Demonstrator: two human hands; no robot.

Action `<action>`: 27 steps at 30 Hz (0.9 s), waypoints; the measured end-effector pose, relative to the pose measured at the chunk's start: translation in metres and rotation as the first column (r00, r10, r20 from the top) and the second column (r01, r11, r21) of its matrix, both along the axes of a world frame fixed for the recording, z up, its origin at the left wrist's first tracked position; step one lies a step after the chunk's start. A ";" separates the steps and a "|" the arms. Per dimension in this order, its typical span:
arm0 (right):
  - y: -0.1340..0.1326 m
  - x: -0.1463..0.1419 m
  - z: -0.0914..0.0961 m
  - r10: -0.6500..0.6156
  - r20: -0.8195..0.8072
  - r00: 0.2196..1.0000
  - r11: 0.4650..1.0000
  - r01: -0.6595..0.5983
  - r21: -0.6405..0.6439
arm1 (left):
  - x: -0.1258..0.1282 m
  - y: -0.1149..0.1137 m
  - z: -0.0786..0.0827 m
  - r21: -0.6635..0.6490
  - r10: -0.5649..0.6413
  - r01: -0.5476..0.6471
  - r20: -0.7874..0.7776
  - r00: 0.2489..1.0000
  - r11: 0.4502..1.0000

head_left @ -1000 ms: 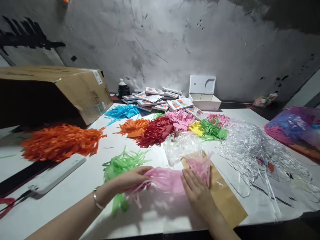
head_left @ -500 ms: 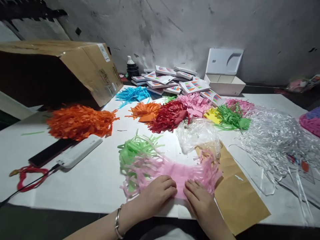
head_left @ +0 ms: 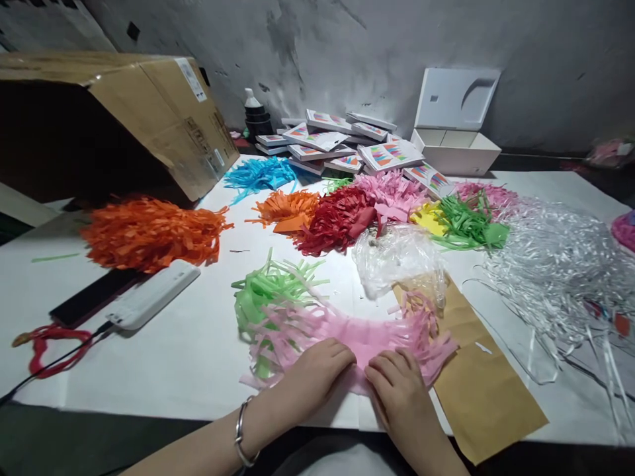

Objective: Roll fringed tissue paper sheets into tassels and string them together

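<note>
Pink fringed tissue paper lies across the table in front of me, its uncut middle between strips fanning to both sides. My left hand rests on its near edge with the fingers bent together over the paper. Close beside it, my right hand grips the same edge, fingers curled; both thumbs are mostly hidden. Under the pink strips on the left is light green fringed tissue paper. The right-hand strips overlap a sheet of brown paper. Crumpled clear plastic sits just beyond.
Fringed bundles in orange, red, blue and green lie farther back. Silver tinsel spreads at right. A white power bank, phone, cardboard box, flat printed boxes and an open white box surround them.
The view has shifted slightly, so the table's far things sit higher. Both hands stay at the pink paper's near edge, with the fingers a little more curled; its right strips spread farther right.
</note>
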State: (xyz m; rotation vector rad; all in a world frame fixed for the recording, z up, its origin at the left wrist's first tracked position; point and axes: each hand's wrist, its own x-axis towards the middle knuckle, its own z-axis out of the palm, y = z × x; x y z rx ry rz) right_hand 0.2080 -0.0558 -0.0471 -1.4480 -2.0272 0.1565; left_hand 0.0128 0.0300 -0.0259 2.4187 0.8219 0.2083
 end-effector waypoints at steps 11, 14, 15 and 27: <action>0.043 0.011 -0.004 -0.285 0.236 0.929 0.931 0.327 -0.162 | 0.025 0.032 -0.004 0.100 0.284 -0.269 -0.205 0.937 0.958; 0.049 0.006 0.000 -0.341 0.266 0.902 0.921 0.378 -0.099 | 0.030 0.039 -0.006 0.141 0.316 -0.289 -0.248 0.916 0.947; 0.048 0.005 0.003 -0.331 0.255 0.908 0.931 0.359 -0.071 | 0.031 0.040 -0.006 0.150 0.321 -0.290 -0.257 0.912 0.945; 0.040 0.005 -0.003 -0.051 0.123 0.991 0.999 0.050 0.015 | 0.021 0.032 0.005 0.344 0.148 -0.131 -0.024 0.989 0.930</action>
